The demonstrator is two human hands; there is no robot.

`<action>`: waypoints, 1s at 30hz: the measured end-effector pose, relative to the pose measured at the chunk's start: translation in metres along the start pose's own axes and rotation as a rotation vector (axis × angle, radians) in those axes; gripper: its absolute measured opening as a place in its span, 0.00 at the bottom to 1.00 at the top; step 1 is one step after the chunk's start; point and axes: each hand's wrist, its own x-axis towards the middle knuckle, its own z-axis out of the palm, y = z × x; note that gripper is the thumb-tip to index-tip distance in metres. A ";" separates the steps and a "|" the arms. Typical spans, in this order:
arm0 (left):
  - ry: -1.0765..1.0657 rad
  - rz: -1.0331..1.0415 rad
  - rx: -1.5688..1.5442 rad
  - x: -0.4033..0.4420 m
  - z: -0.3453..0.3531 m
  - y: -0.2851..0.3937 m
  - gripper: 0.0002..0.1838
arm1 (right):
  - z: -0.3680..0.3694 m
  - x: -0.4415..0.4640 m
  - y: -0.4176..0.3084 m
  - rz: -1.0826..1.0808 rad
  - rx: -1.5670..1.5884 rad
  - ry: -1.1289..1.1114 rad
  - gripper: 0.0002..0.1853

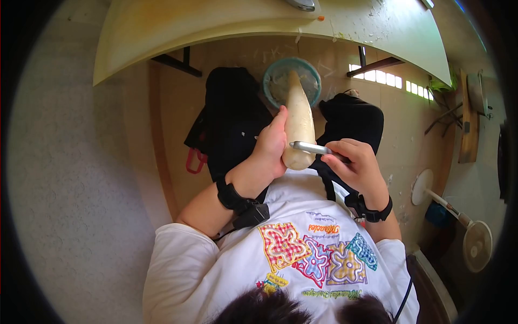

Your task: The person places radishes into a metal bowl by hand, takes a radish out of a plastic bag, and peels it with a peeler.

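Observation:
A long, pale, peeled-looking root vegetable (pixel 300 121) points away from me, its thick rounded end close to my shirt and its thin end over a blue-rimmed bin (pixel 266 81). My left hand (pixel 271 144) is wrapped round the vegetable's left side, the thumb lying along it. In my right hand (pixel 353 162) is a peeler (pixel 310 147), its metal head lying across the vegetable near the thick end. Pale scraps show inside the bin, which stands on the floor between my knees.
A light-coloured table (pixel 226 24) spans the far side, with a metal object (pixel 302 4) and an orange scrap (pixel 321 18) on it. Peelings lie on the floor. To the right are a white fan (pixel 477 245) and a wooden board (pixel 470 121).

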 end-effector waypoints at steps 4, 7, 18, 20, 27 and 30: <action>-0.068 0.014 0.015 0.000 -0.005 -0.004 0.29 | 0.002 0.004 0.002 -0.017 0.010 -0.020 0.11; -0.039 -0.009 0.018 0.001 -0.007 -0.002 0.29 | 0.000 0.000 0.007 -0.001 0.015 0.001 0.11; -0.073 -0.003 0.077 -0.006 0.004 -0.001 0.30 | -0.008 -0.001 0.003 0.003 0.014 -0.011 0.11; -0.069 0.008 0.078 -0.005 0.003 -0.001 0.30 | -0.007 -0.001 0.004 -0.004 0.008 -0.005 0.11; -0.077 -0.018 0.096 -0.011 0.002 -0.001 0.31 | -0.003 -0.005 0.007 0.002 0.036 0.008 0.11; -0.068 -0.007 0.103 -0.011 0.001 -0.002 0.31 | -0.003 -0.005 0.006 -0.007 0.030 0.007 0.12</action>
